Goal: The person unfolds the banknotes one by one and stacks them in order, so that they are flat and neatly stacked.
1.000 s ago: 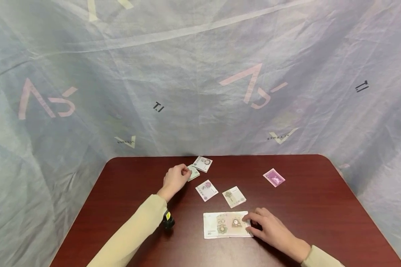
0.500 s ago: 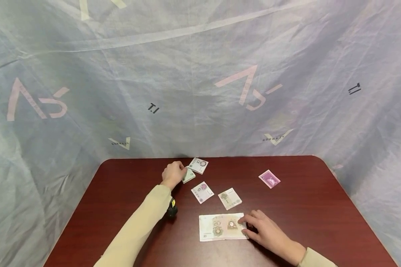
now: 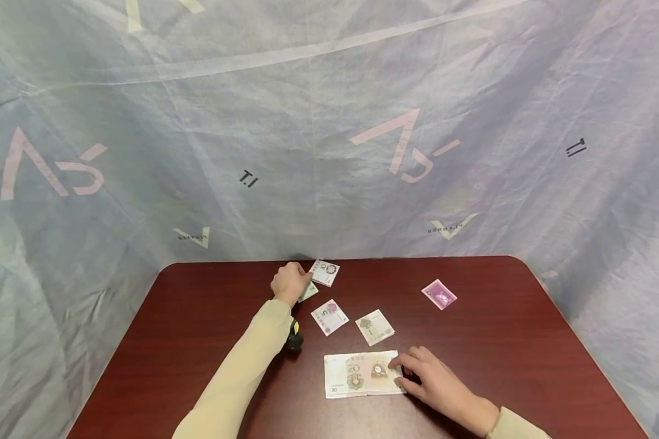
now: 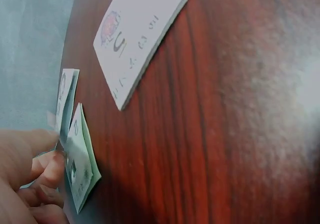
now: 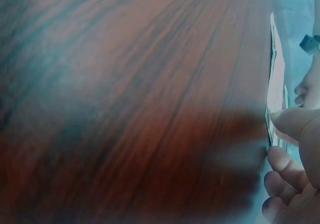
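Note:
My left hand [image 3: 291, 282] reaches to the far side of the dark red table [image 3: 198, 341] and pinches a folded green banknote [image 3: 309, 291]. In the left wrist view the fingers [image 4: 47, 171] grip that green note [image 4: 80, 169] at its edge. Just beyond it lies another folded note [image 3: 326, 272]. My right hand [image 3: 431, 381] rests near the front, its fingertips [image 3: 398, 364] on the right end of a flat 20 banknote [image 3: 357, 374]. The right wrist view shows the fingers [image 5: 295, 129] at the 20 note's edge [image 5: 275, 83].
A folded 5 note [image 3: 329, 317], a folded greenish note [image 3: 374, 327] and a folded purple note [image 3: 439, 294] lie loose between and to the right of the hands. A grey printed sheet [image 3: 329, 134] hangs all round the table's far edge.
My left hand has crept a little farther toward the table's back edge, still on the green note. The right hand has stayed on the 20 note.

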The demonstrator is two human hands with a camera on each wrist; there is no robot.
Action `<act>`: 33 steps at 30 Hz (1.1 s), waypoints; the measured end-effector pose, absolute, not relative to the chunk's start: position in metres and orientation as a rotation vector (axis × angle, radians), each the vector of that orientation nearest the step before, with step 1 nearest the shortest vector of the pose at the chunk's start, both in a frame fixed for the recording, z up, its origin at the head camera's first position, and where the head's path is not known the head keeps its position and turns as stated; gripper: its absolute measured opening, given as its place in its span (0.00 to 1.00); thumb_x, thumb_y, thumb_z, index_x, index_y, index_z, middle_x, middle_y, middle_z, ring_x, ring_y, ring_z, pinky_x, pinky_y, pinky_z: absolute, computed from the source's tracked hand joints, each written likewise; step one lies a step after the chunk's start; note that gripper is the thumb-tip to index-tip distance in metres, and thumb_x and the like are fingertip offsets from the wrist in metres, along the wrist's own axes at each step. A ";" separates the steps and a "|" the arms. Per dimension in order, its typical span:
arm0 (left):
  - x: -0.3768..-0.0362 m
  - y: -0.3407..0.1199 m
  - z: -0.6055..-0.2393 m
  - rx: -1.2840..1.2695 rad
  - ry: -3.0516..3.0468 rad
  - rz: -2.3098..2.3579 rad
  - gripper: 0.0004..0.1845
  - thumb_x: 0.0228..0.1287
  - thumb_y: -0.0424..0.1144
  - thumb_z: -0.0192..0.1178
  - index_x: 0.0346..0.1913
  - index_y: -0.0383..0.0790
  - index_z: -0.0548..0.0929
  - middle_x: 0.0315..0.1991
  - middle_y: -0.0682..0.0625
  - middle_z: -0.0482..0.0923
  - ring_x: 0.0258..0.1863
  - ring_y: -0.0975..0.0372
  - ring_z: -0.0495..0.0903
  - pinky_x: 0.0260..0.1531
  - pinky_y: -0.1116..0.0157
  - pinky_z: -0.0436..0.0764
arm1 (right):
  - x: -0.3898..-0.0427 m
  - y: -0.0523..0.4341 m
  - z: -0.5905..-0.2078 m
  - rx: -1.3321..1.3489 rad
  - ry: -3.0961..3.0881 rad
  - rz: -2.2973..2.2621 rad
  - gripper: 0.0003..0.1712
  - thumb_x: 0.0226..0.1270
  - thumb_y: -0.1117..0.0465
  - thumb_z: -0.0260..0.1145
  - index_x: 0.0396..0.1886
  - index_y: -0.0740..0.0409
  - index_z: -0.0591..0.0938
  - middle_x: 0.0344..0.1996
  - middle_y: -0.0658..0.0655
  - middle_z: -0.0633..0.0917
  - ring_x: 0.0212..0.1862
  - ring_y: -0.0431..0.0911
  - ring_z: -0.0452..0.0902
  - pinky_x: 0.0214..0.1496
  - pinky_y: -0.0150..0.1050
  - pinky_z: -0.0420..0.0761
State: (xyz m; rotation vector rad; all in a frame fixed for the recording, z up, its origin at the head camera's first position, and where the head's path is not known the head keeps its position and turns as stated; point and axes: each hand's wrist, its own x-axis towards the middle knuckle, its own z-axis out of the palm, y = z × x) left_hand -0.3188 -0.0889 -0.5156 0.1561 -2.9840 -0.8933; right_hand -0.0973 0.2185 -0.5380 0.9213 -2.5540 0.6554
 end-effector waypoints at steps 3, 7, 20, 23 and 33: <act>-0.320 -0.089 -0.513 0.176 -2.982 -0.923 0.12 0.69 0.47 0.68 0.32 0.43 0.86 0.33 0.45 0.85 0.30 0.52 0.82 0.35 0.51 0.80 | -0.099 0.218 -0.537 0.929 -2.553 0.655 0.18 0.55 0.63 0.81 0.44 0.46 0.85 0.31 0.39 0.73 0.38 0.33 0.66 0.38 0.27 0.69; -0.321 -0.089 -0.510 0.168 -2.960 -0.994 0.10 0.70 0.46 0.66 0.33 0.44 0.85 0.31 0.47 0.83 0.29 0.53 0.80 0.33 0.53 0.77 | -0.100 0.217 -0.537 0.930 -2.556 0.651 0.18 0.55 0.63 0.81 0.44 0.46 0.85 0.31 0.39 0.73 0.38 0.33 0.65 0.37 0.27 0.69; -0.313 -0.083 -0.503 0.003 -2.738 -1.173 0.07 0.71 0.42 0.66 0.34 0.45 0.85 0.28 0.53 0.83 0.26 0.57 0.79 0.30 0.57 0.75 | -0.096 0.220 -0.536 0.908 -2.611 0.690 0.19 0.57 0.63 0.80 0.45 0.43 0.84 0.32 0.37 0.72 0.38 0.32 0.62 0.34 0.28 0.67; -0.311 -0.081 -0.502 -0.050 -2.694 -1.230 0.06 0.71 0.41 0.66 0.34 0.45 0.86 0.26 0.53 0.84 0.24 0.59 0.81 0.32 0.57 0.78 | -0.096 0.220 -0.537 0.907 -2.607 0.680 0.19 0.57 0.63 0.80 0.45 0.42 0.84 0.32 0.37 0.72 0.38 0.32 0.62 0.34 0.28 0.67; -0.302 -0.076 -0.504 -0.303 -2.631 -1.511 0.03 0.71 0.33 0.64 0.38 0.37 0.85 0.27 0.49 0.85 0.28 0.50 0.89 0.27 0.67 0.81 | -0.093 0.220 -0.540 0.918 -2.617 0.682 0.20 0.58 0.62 0.80 0.46 0.41 0.83 0.33 0.36 0.71 0.39 0.32 0.64 0.36 0.29 0.67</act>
